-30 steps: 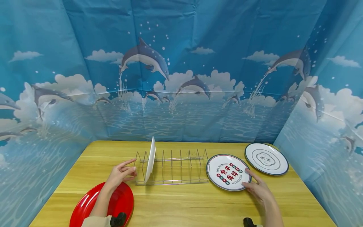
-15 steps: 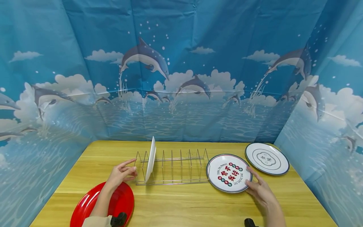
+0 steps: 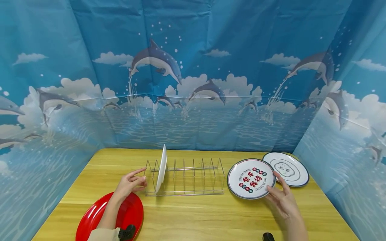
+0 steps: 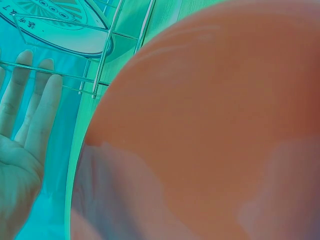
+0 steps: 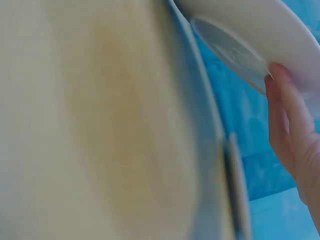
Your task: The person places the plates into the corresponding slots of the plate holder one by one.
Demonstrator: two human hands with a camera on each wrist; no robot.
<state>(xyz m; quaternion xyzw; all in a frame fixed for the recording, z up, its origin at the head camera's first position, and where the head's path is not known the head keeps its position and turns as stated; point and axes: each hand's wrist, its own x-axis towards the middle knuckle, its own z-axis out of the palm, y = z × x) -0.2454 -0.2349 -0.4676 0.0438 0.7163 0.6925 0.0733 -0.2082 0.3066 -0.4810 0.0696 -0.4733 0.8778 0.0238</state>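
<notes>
My right hand pinches the right rim of a white plate with red characters and a dark edge. The plate is tilted; the right wrist view shows its pale underside above the table, with fingertips under it. My left hand is at the left end of a wire dish rack. In the left wrist view, its fingers are fairly straight against a rack wire. One white plate stands on edge in a left slot of the rack.
A big red plate lies at the front left, under my left forearm. Another white plate with a grey emblem lies at the back right of the wooden table. A blue dolphin-printed sheet encloses the back and sides.
My right hand has raised the red-lettered plate off the table and shifted it slightly right; it now overlaps the emblem plate in view. My left hand stays at the rack.
</notes>
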